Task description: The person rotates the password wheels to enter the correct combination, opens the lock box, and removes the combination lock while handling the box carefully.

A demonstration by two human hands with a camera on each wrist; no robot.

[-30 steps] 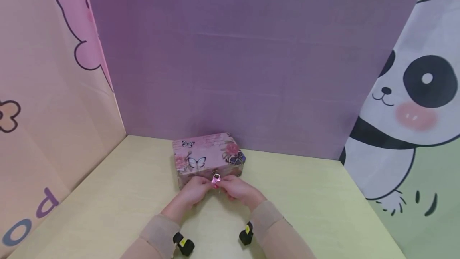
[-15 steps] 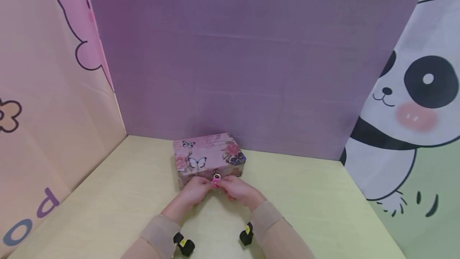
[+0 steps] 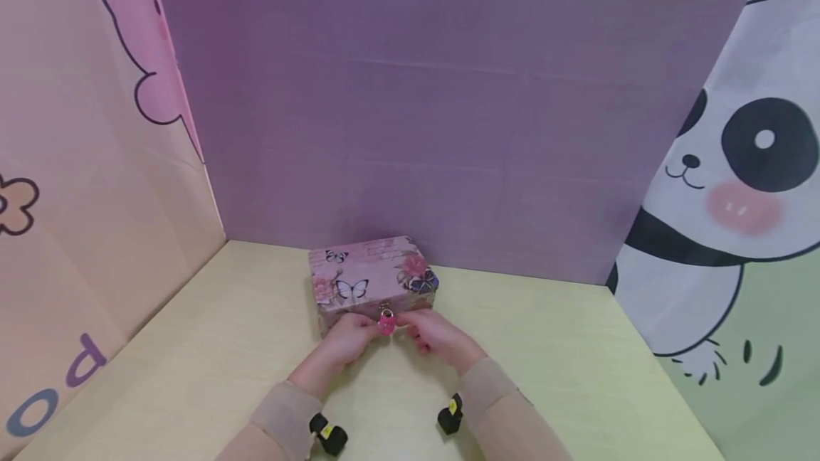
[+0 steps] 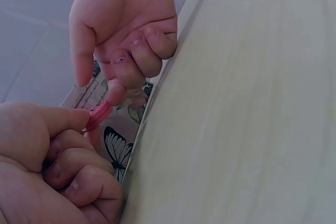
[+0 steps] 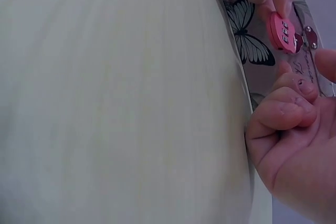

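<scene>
The pink padlock (image 3: pixel 387 324) is sitting at the front of the floral box (image 3: pixel 371 274), just under its metal clasp (image 5: pixel 311 38), its ring uppermost and its long axis running roughly up and down against the box's front; whether the ring is passing through the clasp, I cannot tell. The left hand (image 3: pixel 348 338) is the nearer one, resting before the box's front toward its left end, with the padlock lying directly to the right of its grip. That grip is closing thumb and finger tight on the padlock's left side, the other fingers curling into the palm. The right hand (image 3: pixel 440 336) is waiting in front of the box's right part, so the padlock is lying to the left of its grip; its thumb is standing apart, its index finger is pointing toward the padlock and its other fingers are curling loosely, holding nothing. Whether that index fingertip is touching the padlock, I cannot tell. Counting up, one box is resting on the bench (image 3: pixel 544 354), one padlock is showing three number dials (image 5: pixel 285 32), and two hands are working before the box, with one black device (image 3: pixel 329 435) sitting at each wrist.
</scene>
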